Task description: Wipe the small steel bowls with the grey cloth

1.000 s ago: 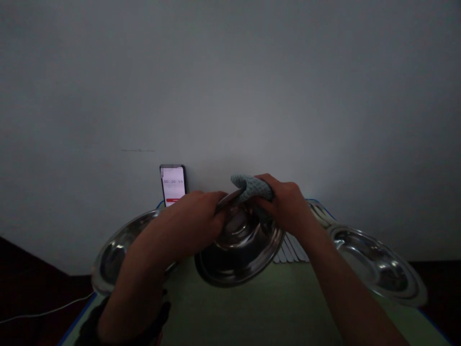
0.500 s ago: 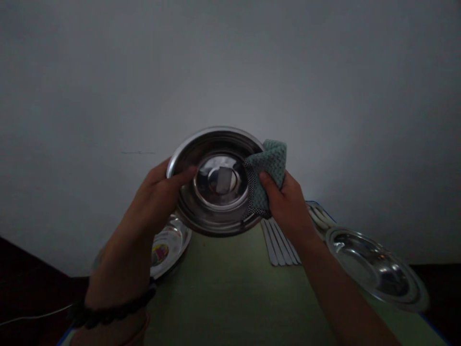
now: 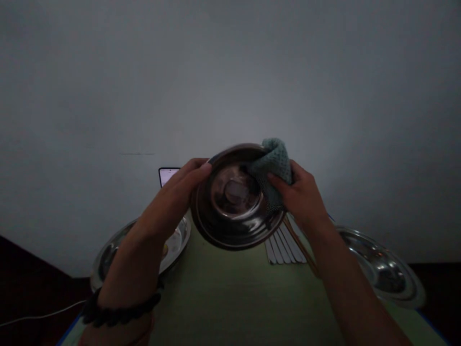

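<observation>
A shiny metal basin (image 3: 234, 230) is held up above the table, its inside tilted toward me. My left hand (image 3: 183, 185) grips its left rim, thumb over the edge. In my right hand (image 3: 297, 190) is a green cloth (image 3: 275, 158), folded over the basin's right rim and pressed against it. The fingers behind the basin and cloth are hidden. A pale patch, perhaps a label, shows blurred at the centre of the basin's bottom.
On the green table (image 3: 223, 298), another metal basin (image 3: 182, 240) sits at left, partly behind my forearm. A phone (image 3: 167, 174) stands near the wall. Several flat metal utensil handles (image 3: 283, 247) and wooden chopsticks (image 3: 300, 247) lie at right, beside a further metal basin (image 3: 389, 274).
The basin has shifted right and slightly down, turning in my hands. My left thumb has moved from its inside to the rim. The phone and chopsticks have come into view.
</observation>
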Available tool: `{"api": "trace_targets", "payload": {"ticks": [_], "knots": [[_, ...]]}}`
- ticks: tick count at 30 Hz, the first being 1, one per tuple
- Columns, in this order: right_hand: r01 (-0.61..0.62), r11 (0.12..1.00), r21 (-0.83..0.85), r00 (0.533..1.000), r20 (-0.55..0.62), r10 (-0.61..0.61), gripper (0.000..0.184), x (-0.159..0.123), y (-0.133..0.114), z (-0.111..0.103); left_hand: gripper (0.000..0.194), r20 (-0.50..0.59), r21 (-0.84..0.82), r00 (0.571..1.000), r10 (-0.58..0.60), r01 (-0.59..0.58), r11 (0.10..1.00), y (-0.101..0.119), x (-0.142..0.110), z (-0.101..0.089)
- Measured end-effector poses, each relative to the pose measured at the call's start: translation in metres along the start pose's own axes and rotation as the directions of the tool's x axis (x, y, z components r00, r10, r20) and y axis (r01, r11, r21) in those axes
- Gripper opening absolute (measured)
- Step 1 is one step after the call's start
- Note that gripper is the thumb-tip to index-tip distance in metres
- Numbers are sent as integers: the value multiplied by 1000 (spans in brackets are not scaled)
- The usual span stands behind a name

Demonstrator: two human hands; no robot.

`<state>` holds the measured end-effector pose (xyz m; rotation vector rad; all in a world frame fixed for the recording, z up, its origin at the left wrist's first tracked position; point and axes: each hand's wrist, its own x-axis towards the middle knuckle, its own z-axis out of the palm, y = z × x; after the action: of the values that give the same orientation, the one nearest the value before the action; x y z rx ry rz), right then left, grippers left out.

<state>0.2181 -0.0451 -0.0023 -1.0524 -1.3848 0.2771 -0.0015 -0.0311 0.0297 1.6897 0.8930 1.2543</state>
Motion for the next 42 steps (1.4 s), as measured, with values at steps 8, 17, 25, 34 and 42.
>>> {"api": "trace_targets", "payload": {"ticks": [8, 17, 25, 34, 42], "knots": [[226, 906, -359, 968, -18, -249, 24, -12, -21, 0, 34, 206, -121, 979, -4, 29, 992, 0, -7, 4], [150, 970, -190, 929, -308, -204, 23, -17, -25, 10, 30, -212, -538, 973, 90, -193, 821, 7, -3, 28], [-98, 994, 45, 976, -190, 105, 23, -21, -9, 39, 41, -464, -526, 880, -100, -183, 831, -10, 1, 48], [-21, 993, -119, 998, 61, 29, 23, -3, 8, 6, 23, -159, -288, 987, -24, -23, 957, -3, 3, 17], [-100, 993, -67, 994, -46, 97, 24, -9, 20, 21, 28, 12, -425, 998, -57, 56, 904, -20, 10, 17]]}}
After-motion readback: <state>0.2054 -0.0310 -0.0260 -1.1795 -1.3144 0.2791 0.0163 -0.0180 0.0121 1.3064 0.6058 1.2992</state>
